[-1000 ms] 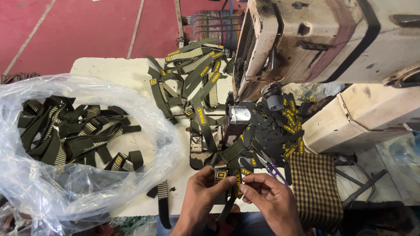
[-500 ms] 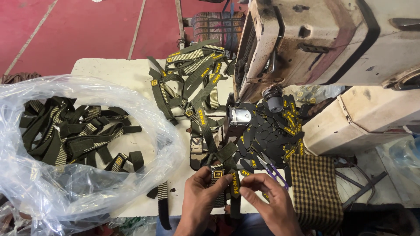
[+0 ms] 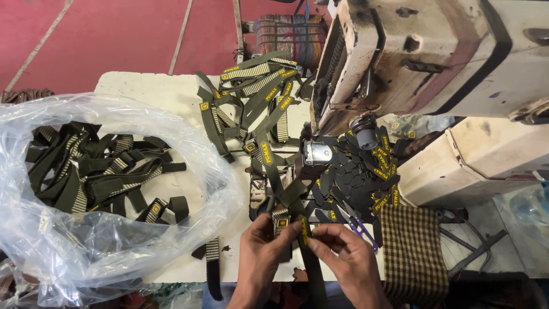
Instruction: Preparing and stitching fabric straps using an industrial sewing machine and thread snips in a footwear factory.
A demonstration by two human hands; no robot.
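Note:
My left hand [image 3: 264, 252] and my right hand [image 3: 347, 257] meet at the near edge of a white sewing table [image 3: 154, 94]. Both pinch a dark olive webbing strap [image 3: 303, 252] that runs down off the table between them. The left fingers hold the strap's end with its striped patch [image 3: 280, 220]. The right thumb and fingers press a small black-and-yellow label [image 3: 305, 230] against the strap. The strap leads up into a tangled chain of olive straps [image 3: 251, 97] lying across the table.
A clear plastic bag [image 3: 103, 194] full of olive straps sits at the left. A worn cream sewing machine [image 3: 434, 57] fills the upper right. Several black labels [image 3: 360, 177] are heaped under it, with purple snips [image 3: 361, 229] and a checked cloth [image 3: 412, 252] nearby.
Both hands have shifted slightly on the strap. The right fingers have brought the label onto the strap, and the strap now hangs straighter between the hands.

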